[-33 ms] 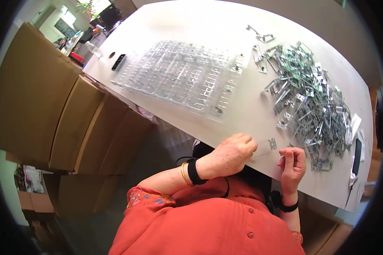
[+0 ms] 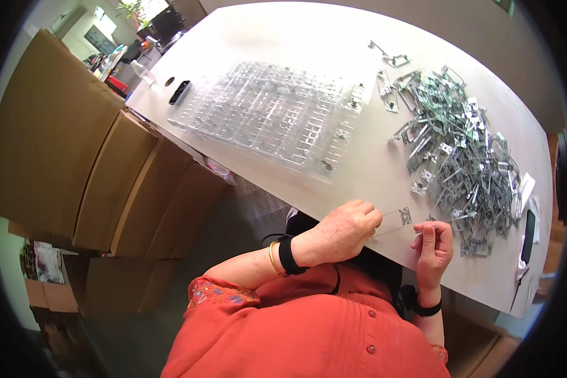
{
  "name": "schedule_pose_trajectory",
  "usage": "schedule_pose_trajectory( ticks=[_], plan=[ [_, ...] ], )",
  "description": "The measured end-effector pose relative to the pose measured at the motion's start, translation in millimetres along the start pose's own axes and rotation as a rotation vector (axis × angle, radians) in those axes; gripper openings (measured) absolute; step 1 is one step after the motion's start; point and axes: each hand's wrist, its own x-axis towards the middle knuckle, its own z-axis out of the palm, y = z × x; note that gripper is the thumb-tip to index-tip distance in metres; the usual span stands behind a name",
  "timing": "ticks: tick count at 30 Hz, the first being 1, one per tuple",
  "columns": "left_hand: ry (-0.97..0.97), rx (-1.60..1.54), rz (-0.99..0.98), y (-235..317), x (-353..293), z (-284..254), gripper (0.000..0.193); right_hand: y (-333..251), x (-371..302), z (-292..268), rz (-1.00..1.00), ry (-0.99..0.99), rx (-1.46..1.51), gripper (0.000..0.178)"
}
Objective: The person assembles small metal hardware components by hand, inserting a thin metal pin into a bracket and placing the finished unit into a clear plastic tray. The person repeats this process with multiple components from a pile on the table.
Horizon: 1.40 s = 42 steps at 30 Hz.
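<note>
Hardly anything has moved since the earlier frame — the table and its contents sit slightly shifted in view, while both hands keep nearly the same pose. A wire-framed metal piece (image 2: 406, 216) is over the table's near edge, its flat patterned end pointing toward the heap; whether it touches the surface, I cannot tell. The left hand (image 2: 341, 230) has its fingers drawn together, seemingly on the wires' near ends, though the knuckles hide the exact grip. Apart from it, just beyond the flat end, the right hand (image 2: 433, 247) pinches thumb to fingers on what looks like a slender shiny bit (image 2: 426, 229). Farther out to the right spreads a large heap of metal parts (image 2: 453, 148), so much handling appears left. Across the white table (image 2: 365, 183), the clear plastic trays (image 2: 252, 147) show a few metal parts along their right side — a portion seemingly placed; glare hides how full the other compartments are. Cardboard boxes (image 2: 50, 138) stand at the left.
</note>
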Motion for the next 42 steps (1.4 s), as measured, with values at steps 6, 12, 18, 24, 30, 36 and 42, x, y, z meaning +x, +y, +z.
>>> schedule_pose_trajectory(
  ticks=[6,12,18,24,30,36,42],
  plan=[
    [0.134,-0.033,0.003,9,-7,-45,0.012,-2,5,1,0.041,-0.049,0.010,0.016],
    [0.421,0.085,-0.103,7,-16,-128,0.011,-1,7,-3,0.067,-0.082,-0.027,0.016],
    [0.685,0.239,-0.333,-19,-43,-190,0.008,1,7,1,0.037,-0.088,-0.035,0.017],
    [0.867,0.397,-0.433,-48,-79,-235,0.008,5,8,-2,0.007,-0.091,-0.061,0.017],
    [1.012,0.561,-0.503,-92,-119,-277,0.007,8,10,-1,0.012,-0.086,-0.113,0.016],
    [1.054,0.525,-0.616,-128,-135,-306,0.007,4,12,0,0.067,-0.071,-0.140,0.016],
    [1.019,0.605,-0.682,-178,-131,-323,0.007,0,17,5,0.121,-0.036,-0.203,0.016]
  ],
)
